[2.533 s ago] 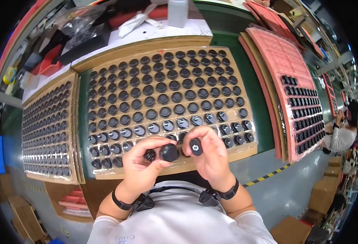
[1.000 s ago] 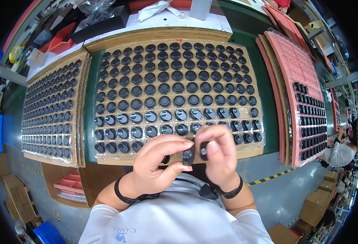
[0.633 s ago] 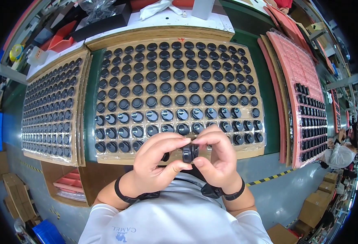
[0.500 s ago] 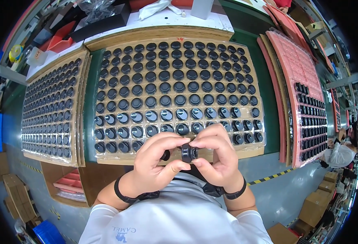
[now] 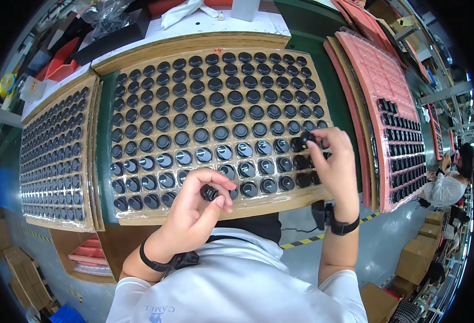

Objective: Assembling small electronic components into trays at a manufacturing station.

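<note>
My left hand [image 5: 194, 210] is curled round a small black ribbed part [image 5: 209, 192], above the near edge of a clear plastic tray. My right hand [image 5: 335, 161] pinches a black round part [image 5: 305, 141] between thumb and fingers, over the right side of the same tray [image 5: 237, 210]. Rows of glossy black round parts [image 5: 218, 115] sit in the tray's pockets, on brown cardboard. The near rows look taller and more reflective than the far ones. My left fingers partly hide the pockets beneath them. I cannot tell whether the right-hand part touches its pocket.
A similar filled tray [image 5: 54, 161] stands at the left. At the right, a pink foam tray [image 5: 374, 70] holds black parts in its near half. White gloves [image 5: 186, 12] lie on a white table [image 5: 269, 22] behind. A person [image 5: 447, 180] sits far right.
My hands have parted from a shared hold in the middle. The right one has moved right and forward with a black part; the left stays near the front edge.
</note>
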`<state>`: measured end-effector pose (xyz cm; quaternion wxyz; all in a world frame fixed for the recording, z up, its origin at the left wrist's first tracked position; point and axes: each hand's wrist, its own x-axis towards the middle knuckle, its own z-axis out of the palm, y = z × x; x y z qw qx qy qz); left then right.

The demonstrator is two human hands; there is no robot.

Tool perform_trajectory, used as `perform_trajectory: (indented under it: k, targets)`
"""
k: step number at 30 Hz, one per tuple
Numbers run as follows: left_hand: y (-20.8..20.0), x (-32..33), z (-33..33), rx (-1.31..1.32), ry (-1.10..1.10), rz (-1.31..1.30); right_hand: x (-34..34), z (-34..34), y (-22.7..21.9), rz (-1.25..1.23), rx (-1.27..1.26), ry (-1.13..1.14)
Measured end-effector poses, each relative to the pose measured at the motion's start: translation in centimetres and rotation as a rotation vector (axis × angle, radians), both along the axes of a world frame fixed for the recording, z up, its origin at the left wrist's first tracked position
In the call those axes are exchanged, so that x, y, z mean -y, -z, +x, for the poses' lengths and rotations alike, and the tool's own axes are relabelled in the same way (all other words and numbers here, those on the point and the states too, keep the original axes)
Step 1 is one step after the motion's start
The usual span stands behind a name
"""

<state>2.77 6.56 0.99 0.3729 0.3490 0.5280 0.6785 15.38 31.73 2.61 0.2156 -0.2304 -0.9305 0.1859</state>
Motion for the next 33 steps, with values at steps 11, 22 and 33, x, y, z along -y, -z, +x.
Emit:
perform_trajectory:
  k: [11,22,33]
  targets:
    - [0.1,-0.2,-0.2,0.111,0.08,0.002,-1.6,0.7,0.8,0.127,0.15,0.032]
    - [-0.8,-0.5,-0.1,0.033,0.104,-0.029,8.0,-2.6,-0.5,-0.264,-0.21,-0.557]
    - [-0.7,-0.3,0.2,-0.006,0.114,-0.075,7.5,-1.7,0.3,-0.818,-0.266,-0.478]
